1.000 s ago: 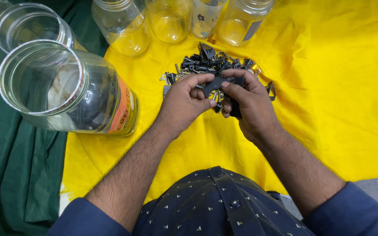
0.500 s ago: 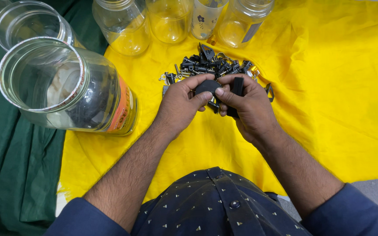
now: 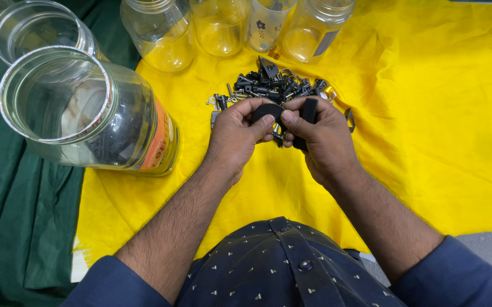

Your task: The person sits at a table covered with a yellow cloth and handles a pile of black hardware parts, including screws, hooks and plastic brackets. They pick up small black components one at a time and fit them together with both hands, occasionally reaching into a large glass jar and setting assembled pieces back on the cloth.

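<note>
Both hands meet over a yellow cloth (image 3: 428,125) at the desk's middle: the left hand (image 3: 235,136) pinches a rounded black part (image 3: 266,110), the right hand (image 3: 322,136) grips a black bar (image 3: 308,110). Their fingers hide much of the pile of small hardware (image 3: 268,85). The jars (image 3: 86,111) are cut off at the far edge. Since half a second ago, the hands have barely moved.

Both forearms reach toward twelve o'clock, bare to the rolled blue sleeves, and converge. The left hand (image 3: 235,133) curls palm-inward, thumb at its two o'clock side. The right hand (image 3: 321,136) mirrors it, fingers bent, its grip pinched closed, thumbs nearly touching.
</note>
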